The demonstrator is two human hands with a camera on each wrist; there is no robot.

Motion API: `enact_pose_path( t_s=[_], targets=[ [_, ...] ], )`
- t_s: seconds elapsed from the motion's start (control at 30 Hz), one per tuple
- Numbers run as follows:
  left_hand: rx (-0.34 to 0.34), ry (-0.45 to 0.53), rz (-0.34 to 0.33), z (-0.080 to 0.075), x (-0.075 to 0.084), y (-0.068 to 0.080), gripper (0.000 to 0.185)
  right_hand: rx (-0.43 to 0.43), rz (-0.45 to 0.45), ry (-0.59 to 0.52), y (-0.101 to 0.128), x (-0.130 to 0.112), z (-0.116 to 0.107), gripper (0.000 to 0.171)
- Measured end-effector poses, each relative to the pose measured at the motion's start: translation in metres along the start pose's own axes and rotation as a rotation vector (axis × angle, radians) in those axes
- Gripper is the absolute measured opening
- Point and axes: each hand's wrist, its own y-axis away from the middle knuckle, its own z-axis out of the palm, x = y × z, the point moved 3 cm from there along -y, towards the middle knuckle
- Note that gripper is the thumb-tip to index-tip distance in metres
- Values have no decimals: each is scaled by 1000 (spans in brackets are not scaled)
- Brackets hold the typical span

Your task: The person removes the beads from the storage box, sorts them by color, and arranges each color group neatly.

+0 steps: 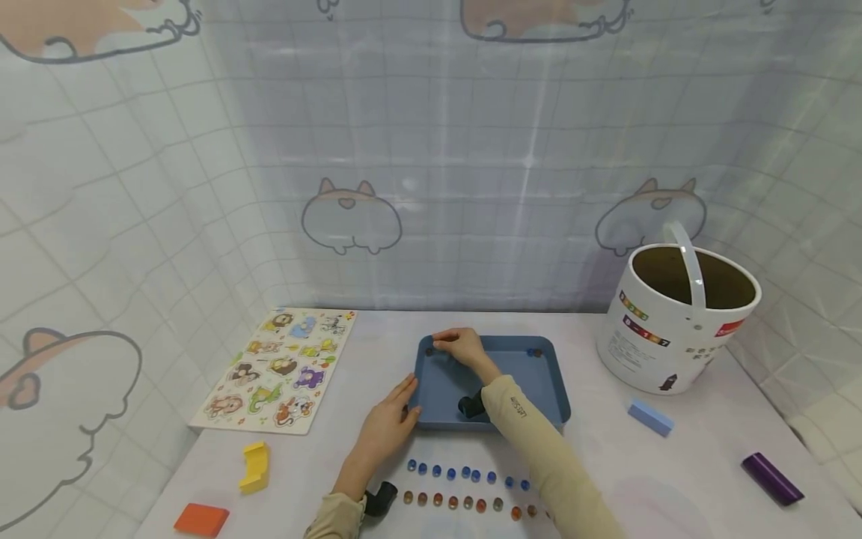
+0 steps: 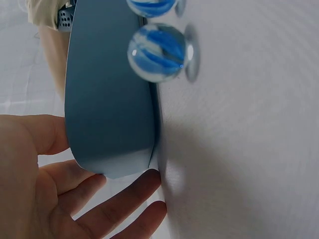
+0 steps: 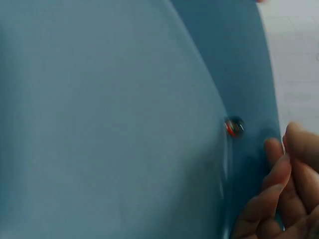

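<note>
Blue smooth tray [image 1: 532, 389]: left hand [image 1: 387, 423] flat against rim; right hand [image 1: 461, 348] grip unclear.

Both arms wear long beige sleeves [image 1: 539, 449] — small lettering near the right cuff — with black wrist-mounted cameras [image 1: 471, 406].

**Soft, even light; sharp head view, blurred wrist views**

From my head view the scene is bright and evenly lit, with a vertical streak of glare on the curtain [image 1: 532, 150] straight ahead. Shadows on the desk [image 1: 606, 479] are faint and short. The wide lens bends the grid lines of the curtain strongly toward the edges. My left wrist view is crisp on the blue marble [image 2: 157, 52], which carries a small highlight and casts a soft shadow beside it. My right wrist view is dim, bluish and smeared; the tray [image 3: 99, 124] fills it out of focus, and the fingertips [image 3: 279, 169] are soft.
</note>
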Motion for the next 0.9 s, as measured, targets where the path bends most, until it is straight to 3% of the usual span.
enact_pose_path(
  t_s=[0.33, 0.5, 0.73, 0.9],
  targets=[
    [11, -4, 26, -1, 2, 0, 53, 98, 13, 236, 6, -6, 25, 19],
    [21, -13, 22, 1, 2, 0, 53, 134, 54, 289, 4, -6, 29, 15],
    [18, -5, 19, 2, 3, 1, 53, 117, 37, 270, 3, -3, 25, 13],
    [27, -11, 19, 0, 3, 2, 53, 74, 21, 127, 4, -5, 14, 13]
  ],
)
